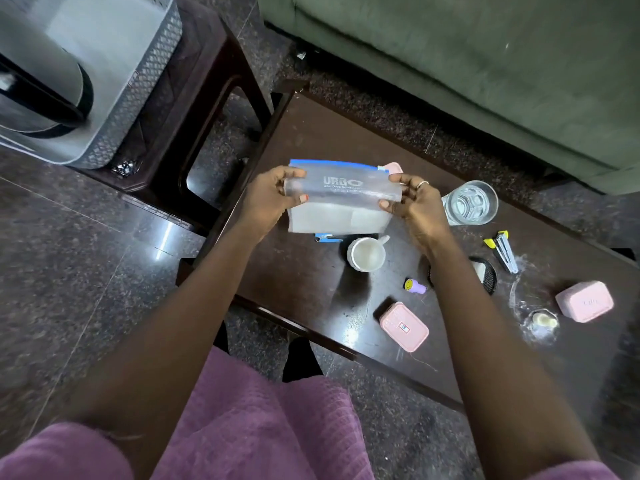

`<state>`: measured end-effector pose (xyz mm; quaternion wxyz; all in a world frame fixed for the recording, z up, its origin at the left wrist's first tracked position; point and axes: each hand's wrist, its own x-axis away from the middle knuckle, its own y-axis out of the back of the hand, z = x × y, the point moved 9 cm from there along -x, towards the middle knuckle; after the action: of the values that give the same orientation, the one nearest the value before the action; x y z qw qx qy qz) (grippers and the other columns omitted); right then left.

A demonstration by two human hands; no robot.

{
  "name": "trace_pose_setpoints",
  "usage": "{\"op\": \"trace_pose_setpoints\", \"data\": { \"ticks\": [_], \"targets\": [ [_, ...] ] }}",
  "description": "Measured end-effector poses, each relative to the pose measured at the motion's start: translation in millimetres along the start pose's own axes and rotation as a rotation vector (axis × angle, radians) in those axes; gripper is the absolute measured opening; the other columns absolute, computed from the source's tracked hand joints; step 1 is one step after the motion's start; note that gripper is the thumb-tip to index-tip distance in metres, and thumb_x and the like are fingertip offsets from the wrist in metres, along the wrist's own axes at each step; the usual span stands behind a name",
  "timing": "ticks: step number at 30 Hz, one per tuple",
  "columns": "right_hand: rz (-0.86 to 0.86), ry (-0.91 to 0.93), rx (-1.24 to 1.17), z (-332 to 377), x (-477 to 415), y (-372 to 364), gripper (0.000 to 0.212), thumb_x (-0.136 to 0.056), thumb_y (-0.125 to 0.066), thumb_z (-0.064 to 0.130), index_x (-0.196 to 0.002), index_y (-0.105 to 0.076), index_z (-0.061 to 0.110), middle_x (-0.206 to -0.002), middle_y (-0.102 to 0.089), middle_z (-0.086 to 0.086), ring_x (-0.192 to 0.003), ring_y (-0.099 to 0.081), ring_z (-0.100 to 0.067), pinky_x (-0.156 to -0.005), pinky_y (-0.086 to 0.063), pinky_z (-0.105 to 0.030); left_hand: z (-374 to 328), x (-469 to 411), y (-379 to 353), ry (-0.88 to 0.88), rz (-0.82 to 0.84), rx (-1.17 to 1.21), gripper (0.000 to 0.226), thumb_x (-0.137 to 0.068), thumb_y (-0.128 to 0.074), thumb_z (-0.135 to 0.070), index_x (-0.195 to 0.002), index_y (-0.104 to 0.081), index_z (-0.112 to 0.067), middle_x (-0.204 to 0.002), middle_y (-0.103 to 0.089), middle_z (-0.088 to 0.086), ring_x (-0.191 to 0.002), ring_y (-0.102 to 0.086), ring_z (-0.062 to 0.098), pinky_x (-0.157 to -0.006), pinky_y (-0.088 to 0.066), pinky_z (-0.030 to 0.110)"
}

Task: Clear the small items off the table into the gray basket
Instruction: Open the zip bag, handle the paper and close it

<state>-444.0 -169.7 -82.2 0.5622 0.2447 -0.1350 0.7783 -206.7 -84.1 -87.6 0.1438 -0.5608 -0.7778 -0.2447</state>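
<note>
Above the dark wooden table [304,271] I hold a frosted zip pouch [341,206] with a blue top strip. My left hand [273,199] grips its left end and my right hand [412,202] grips its right end. The gray basket [138,95] stands on a dark stool at the upper left, with a black-and-gray object inside. On the table lie two pink boxes [403,327] [584,301], a purple stamp [414,286], a yellow-tipped clip tool [504,251] and a small pale lump [544,320]. Another pink item [394,167] peeks out behind the pouch.
A white mug [367,253] and a drinking glass [469,202] stand on the table near my right hand. A black mesh coaster [486,275] lies under my right forearm. A blue item [325,238] shows below the pouch. A green sofa [450,64] runs behind the table.
</note>
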Motion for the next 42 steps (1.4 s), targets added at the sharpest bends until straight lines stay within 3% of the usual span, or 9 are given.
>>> {"op": "trace_pose_setpoints", "data": {
  "ticks": [8,13,17,21,24,28,32,38,42],
  "targets": [
    [-0.141,0.124,0.501,13.4,4.3,-1.0,0.006,-0.086,-0.061,0.013,-0.091,-0.064,0.012,-0.098,-0.053,-0.007,-0.089,-0.052,-0.017,-0.084,-0.041,-0.029,-18.5,-7.0,18.4,-0.203,-0.21,-0.158,0.007,-0.08,-0.068,-0.005,-0.087,-0.068,-0.007,-0.103,-0.042,0.001,-0.08,-0.051,0.001,-0.071,-0.041,0.001],
    [-0.081,0.172,0.193,21.9,9.1,-23.3,0.006,-0.094,-0.051,0.012,-0.088,-0.053,0.015,-0.083,-0.054,-0.012,-0.073,-0.048,-0.015,-0.071,-0.039,-0.034,-6.6,-8.5,21.0,-0.17,-0.114,0.039,0.01,-0.089,-0.057,-0.026,-0.084,-0.053,-0.018,-0.078,-0.054,0.001,-0.075,-0.049,0.016,-0.07,-0.04,0.033],
    [-0.201,0.155,0.098,15.1,8.3,-34.9,0.009,-0.092,-0.056,0.015,-0.096,-0.05,0.019,-0.074,-0.053,0.003,-0.062,-0.046,-0.004,-0.06,-0.04,-0.019,4.9,-3.5,43.8,-0.16,-0.323,-0.145,0.016,-0.092,-0.051,-0.037,-0.094,-0.054,-0.021,-0.08,-0.058,-0.004,-0.072,-0.051,0.013,-0.061,-0.036,0.024],
    [-0.032,-0.023,-0.083,-15.8,3.5,-66.3,0.047,-0.086,-0.063,0.009,-0.124,-0.042,0.028,-0.103,-0.062,-0.012,-0.082,-0.061,-0.016,-0.075,-0.054,-0.033,27.6,-7.1,60.4,-0.071,-0.437,-0.205,0.016,-0.095,-0.047,-0.032,-0.103,-0.047,-0.018,-0.092,-0.059,-0.004,-0.083,-0.054,0.016,-0.071,-0.037,0.024],
    [0.125,-0.057,0.033,-34.9,-1.7,-88.0,0.072,-0.078,-0.063,-0.005,-0.135,-0.037,0.031,-0.096,-0.062,0.001,-0.087,-0.062,-0.014,-0.067,-0.057,-0.027,49.4,-13.9,66.0,-0.005,-0.444,-0.219,0.02,-0.097,-0.044,-0.027,-0.109,-0.044,-0.012,-0.107,-0.061,0.01,-0.093,-0.057,0.024,-0.078,-0.042,0.03],
    [0.074,-0.129,0.2,-58.3,-15.1,-92.0,0.066,-0.077,-0.053,-0.012,-0.132,-0.046,0.023,-0.088,-0.057,-0.001,-0.08,-0.059,-0.017,-0.054,-0.048,-0.017,71.8,-24.8,70.7,0.069,-0.437,-0.218,0.022,-0.097,-0.043,-0.023,-0.112,-0.042,-0.007,-0.111,-0.06,0.016,-0.102,-0.057,0.033,-0.084,-0.044,0.035],
    [-0.062,-0.117,0.34,-64.3,-31.2,-91.0,0.048,-0.08,-0.054,-0.009,-0.123,-0.057,0.013,-0.103,-0.065,-0.018,-0.093,-0.06,-0.025,-0.092,-0.049,-0.038,79.0,-35.9,58.5,0.071,-0.304,-0.218,0.046,-0.089,-0.058,-0.033,-0.128,-0.041,-0.016,-0.128,-0.044,0.018,-0.11,-0.047,0.023,-0.092,-0.037,0.027],
    [-0.02,-0.11,0.637,-74.6,-37.7,-111.2,0.047,-0.084,-0.051,-0.002,-0.128,-0.055,0.014,-0.121,-0.061,-0.014,-0.101,-0.061,-0.025,-0.081,-0.045,-0.008,111.2,-28.9,47.0,0.259,-0.152,-0.618,0.087,-0.063,-0.074,-0.06,-0.137,-0.03,-0.045,-0.153,-0.006,0.014,-0.134,-0.025,0.04,-0.108,-0.031,0.051],
    [0.005,-0.096,0.769,-77.0,-30.6,-117.7,0.048,-0.088,-0.048,-0.001,-0.134,-0.048,0.014,-0.132,-0.045,-0.018,-0.12,-0.049,-0.032,-0.109,-0.033,-0.031,129.4,-21.5,43.6,0.347,-0.093,-0.752,0.089,-0.064,-0.07,-0.065,-0.139,-0.024,-0.051,-0.157,0.009,0.01,-0.14,-0.012,0.04,-0.107,-0.025,0.059]
  ]
}}
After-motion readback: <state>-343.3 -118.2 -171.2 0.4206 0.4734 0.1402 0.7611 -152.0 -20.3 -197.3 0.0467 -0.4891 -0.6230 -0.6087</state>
